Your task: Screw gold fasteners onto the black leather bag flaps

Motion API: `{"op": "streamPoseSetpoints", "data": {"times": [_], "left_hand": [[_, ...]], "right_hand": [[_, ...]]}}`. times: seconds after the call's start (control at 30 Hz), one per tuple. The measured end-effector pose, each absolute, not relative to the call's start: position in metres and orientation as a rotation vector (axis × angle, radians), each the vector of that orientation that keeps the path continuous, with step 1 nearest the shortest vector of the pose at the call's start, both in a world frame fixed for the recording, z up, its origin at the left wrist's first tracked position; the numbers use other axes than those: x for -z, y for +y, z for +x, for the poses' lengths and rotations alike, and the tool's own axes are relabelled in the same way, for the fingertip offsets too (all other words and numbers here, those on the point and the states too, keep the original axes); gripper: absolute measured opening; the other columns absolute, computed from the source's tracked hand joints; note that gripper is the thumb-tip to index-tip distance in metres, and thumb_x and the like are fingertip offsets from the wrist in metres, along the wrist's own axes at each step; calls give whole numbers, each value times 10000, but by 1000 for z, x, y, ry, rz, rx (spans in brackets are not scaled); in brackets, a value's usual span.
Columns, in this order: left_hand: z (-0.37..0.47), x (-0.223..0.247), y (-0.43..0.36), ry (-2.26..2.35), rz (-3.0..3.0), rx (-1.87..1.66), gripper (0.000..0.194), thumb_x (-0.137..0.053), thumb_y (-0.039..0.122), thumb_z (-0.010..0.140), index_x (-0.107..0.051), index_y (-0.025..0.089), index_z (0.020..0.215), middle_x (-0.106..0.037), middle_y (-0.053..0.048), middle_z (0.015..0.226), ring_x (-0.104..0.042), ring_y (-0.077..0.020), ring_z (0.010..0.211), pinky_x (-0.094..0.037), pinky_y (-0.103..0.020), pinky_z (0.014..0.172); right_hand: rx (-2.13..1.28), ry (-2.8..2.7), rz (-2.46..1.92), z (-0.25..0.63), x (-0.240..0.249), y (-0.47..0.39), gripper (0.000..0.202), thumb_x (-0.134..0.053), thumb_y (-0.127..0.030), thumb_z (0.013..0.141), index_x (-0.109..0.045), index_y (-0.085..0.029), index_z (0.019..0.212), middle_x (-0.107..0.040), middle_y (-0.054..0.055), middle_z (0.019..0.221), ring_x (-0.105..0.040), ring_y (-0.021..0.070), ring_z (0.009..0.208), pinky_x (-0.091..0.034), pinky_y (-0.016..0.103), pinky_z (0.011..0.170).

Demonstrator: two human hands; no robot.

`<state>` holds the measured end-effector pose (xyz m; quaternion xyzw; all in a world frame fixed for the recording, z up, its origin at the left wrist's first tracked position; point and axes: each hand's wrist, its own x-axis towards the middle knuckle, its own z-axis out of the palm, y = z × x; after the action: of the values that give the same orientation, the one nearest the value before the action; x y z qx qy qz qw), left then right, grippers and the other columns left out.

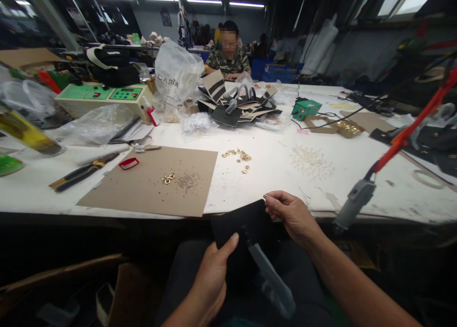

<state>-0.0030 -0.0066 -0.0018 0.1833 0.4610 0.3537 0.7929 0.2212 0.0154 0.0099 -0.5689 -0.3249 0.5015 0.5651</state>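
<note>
A flat black panel is tilted over my lap at the table's front edge. My left hand grips its left side, thumb on top and the other fingers hidden underneath. A strap-like piece wrapped in clear plastic hangs from the panel. At the panel's upper right corner, my right hand pinches a small gold metal fitting between thumb and fingertips. Loose gold fittings lie on the white table beyond, and a smaller pile of gold rings rests on the brown cardboard.
An electric screwdriver hangs at the right on an orange cord. Small pale pieces are scattered on the table. Black panels are heaped farther back, before a seated person. Long-handled pliers lie left; a green device stands right.
</note>
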Motion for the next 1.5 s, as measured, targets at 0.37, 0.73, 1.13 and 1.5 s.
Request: {"op": "streamPoseSetpoints", "data": {"times": [0.37,0.73,1.13,1.5], "left_hand": [[24,-27,-3,985,738,-713,511,-789,440,884,-737,129,1287,-810,-132,1166,-768,-316,1060,-578,-451,1026],[33,-32,-1,965,827,-687,471,-759,468,915,-749,151,1262,-826,-108,1085,-782,-263,934,-605,-375,918],[32,-31,0,920,694,-736,471,-802,423,874,-757,118,1231,-827,-127,1040,-779,-257,887,-609,-385,911],[22,-27,3,890,804,-731,458,-752,451,922,-745,160,1276,-814,-106,1130,-768,-257,966,-583,-387,979]], "right_hand": [[-1097,-878,-1410,233,-24,-27,364,-886,-487,778,-775,-190,955,-801,62,859,-773,208,805,-607,266,694],[-793,-1135,-1643,227,-29,-38,183,-819,-437,832,-812,-271,908,-800,-5,896,-746,216,827,-552,332,783],[-661,-1438,-1576,218,-25,-41,117,-732,-251,915,-814,-281,993,-796,-2,964,-748,196,873,-574,311,827],[-397,-1618,-1512,208,-35,-39,50,-736,-204,939,-772,-237,950,-777,-12,889,-738,148,784,-567,250,758]]}}
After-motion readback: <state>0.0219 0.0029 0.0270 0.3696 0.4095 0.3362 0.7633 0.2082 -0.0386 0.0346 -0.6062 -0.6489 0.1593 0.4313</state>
